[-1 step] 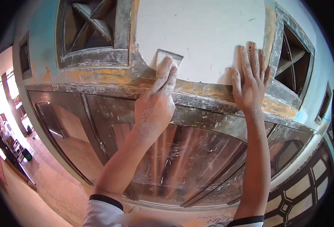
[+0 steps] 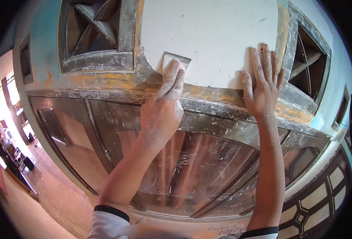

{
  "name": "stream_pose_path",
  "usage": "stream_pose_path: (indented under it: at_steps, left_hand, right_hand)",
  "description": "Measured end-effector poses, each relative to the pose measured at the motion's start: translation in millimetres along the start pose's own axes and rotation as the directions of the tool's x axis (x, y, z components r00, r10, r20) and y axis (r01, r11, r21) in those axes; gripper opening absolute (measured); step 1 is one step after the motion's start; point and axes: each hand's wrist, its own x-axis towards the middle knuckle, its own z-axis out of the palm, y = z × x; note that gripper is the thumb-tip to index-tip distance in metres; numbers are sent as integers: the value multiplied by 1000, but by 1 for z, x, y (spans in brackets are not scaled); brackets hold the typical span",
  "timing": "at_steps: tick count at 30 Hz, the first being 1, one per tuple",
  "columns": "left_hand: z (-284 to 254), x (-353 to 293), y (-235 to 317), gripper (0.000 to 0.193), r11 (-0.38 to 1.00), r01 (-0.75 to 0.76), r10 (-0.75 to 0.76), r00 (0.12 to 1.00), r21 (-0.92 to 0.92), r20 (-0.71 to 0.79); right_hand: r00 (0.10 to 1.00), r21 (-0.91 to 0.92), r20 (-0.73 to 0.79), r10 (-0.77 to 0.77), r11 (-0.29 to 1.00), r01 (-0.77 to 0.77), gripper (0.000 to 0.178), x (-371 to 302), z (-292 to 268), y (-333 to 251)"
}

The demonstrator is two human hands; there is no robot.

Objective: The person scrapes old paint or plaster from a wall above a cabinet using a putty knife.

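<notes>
Two fingers of my left hand (image 2: 162, 107) are stretched flat over a small grey rectangular sheet (image 2: 179, 59) and press it to the white wall panel (image 2: 211, 40), near its lower left corner. White dust coats the sheet; I cannot tell if it is a scraper blade or sandpaper. The other fingers of that hand are curled or hidden. To the right, my right hand (image 2: 264, 89) lies with fingers spread on the panel's lower right part, holding nothing. Pale dust covers both hands.
Below the panel runs a worn wooden beam (image 2: 207, 107) with flaking paint, above dark framed glass (image 2: 200, 163). Vent openings with crossed slats flank the panel, one at left (image 2: 94, 28) and one at right (image 2: 309, 61). Far left, a tiled floor (image 2: 60, 187) leads to a bright opening.
</notes>
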Motion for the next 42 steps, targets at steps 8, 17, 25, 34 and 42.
stream_pose_path:
  at_steps: [8, 17, 25, 34, 42]
  left_hand:
    - [9, 9, 11, 66, 1000, -25, 26, 998, 7, -64]
    - [12, 28, 28, 61, 999, -32, 34, 997, 38, -71]
    - [22, 10, 35, 59, 999, -22, 25, 996, 37, -86]
    - [35, -12, 46, 59, 1000, -21, 22, 997, 19, -71]
    - [38, 21, 51, 60, 997, -50, 55, 992, 50, -110]
  right_hand:
    - [999, 45, 37, -13, 999, 12, 59, -7, -2, 8]
    - [1000, 54, 10, -9, 998, 9, 59, -12, 2, 10]
    - [1000, 94, -27, -11, 995, 13, 57, -13, 2, 3]
    - [999, 98, -46, -4, 995, 9, 58, -14, 5, 7]
    - [998, 125, -61, -12, 992, 20, 59, -16, 6, 10]
